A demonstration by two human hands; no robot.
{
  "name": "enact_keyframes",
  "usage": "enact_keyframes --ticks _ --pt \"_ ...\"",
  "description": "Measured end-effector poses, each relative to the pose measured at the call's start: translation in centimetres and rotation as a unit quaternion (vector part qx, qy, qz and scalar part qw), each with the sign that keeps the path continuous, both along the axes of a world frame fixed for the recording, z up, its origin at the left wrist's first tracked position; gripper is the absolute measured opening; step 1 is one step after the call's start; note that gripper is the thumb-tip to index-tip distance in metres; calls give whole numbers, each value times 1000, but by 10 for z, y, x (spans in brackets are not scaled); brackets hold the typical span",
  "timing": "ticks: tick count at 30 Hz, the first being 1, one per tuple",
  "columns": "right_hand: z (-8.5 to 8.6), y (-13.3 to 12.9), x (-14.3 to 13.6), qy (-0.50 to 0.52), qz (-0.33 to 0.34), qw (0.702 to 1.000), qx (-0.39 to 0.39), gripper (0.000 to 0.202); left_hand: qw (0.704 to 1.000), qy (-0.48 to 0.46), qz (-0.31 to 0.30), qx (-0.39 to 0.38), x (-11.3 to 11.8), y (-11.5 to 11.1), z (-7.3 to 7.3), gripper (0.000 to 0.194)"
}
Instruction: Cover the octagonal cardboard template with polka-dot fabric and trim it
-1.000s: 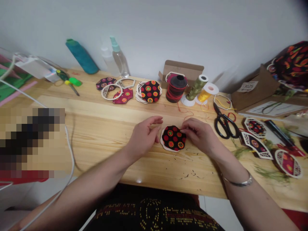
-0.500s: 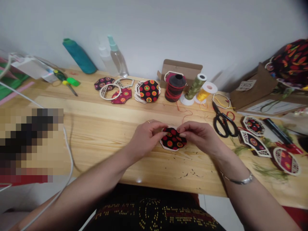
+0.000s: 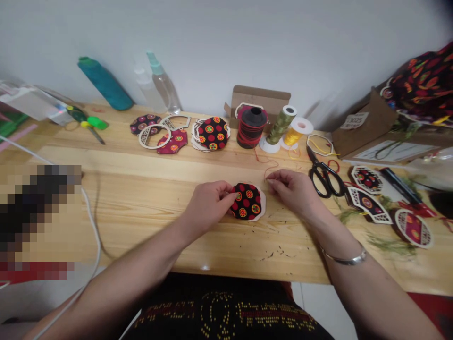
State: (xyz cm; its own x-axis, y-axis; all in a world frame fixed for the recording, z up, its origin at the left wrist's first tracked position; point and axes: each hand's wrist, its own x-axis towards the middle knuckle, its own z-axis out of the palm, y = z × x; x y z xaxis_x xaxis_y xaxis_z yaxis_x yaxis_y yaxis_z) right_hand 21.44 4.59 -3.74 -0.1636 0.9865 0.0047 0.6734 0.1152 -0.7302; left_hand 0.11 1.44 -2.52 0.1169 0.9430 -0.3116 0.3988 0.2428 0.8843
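A black fabric patch with red dots and yellow flowers (image 3: 247, 202) lies on the table in front of me, a pale backing edge showing along its right side. My left hand (image 3: 209, 204) pinches its left edge between thumb and fingers. Just to the right, clear of the patch, my right hand (image 3: 292, 192) is closed in a pinch. A thin red thread (image 3: 272, 166) comes from the black-and-red thread cone (image 3: 252, 127) and meets the tips of those fingers.
Green (image 3: 281, 125) and yellow thread spools (image 3: 297, 133) stand behind, beside black scissors (image 3: 325, 179). Patterned pieces (image 3: 212, 133) and wooden frames (image 3: 155, 137) lie along the back. Finished ornaments (image 3: 413, 229), a marker (image 3: 399, 185) and a cardboard box (image 3: 371, 127) are right. A white cable (image 3: 92, 212) runs left.
My right hand has left the patch and moved a little to its right. My left hand still holds the patch, which sits slightly further left. The view has shifted slightly.
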Motion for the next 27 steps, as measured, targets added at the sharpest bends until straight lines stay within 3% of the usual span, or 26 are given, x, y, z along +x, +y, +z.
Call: enact_keyframes --ticks 9,15,27 --pt "8 -9 -7 -42 77 996 -14 9 996 53 -32 61 -3 -1 0 22" --pt "11 -10 -9 -115 92 989 -1 8 993 75 -51 79 -5 -1 -5 24" --pt "15 -11 -4 -105 114 988 -13 10 994 73 -44 71 -5 -1 -5 19"
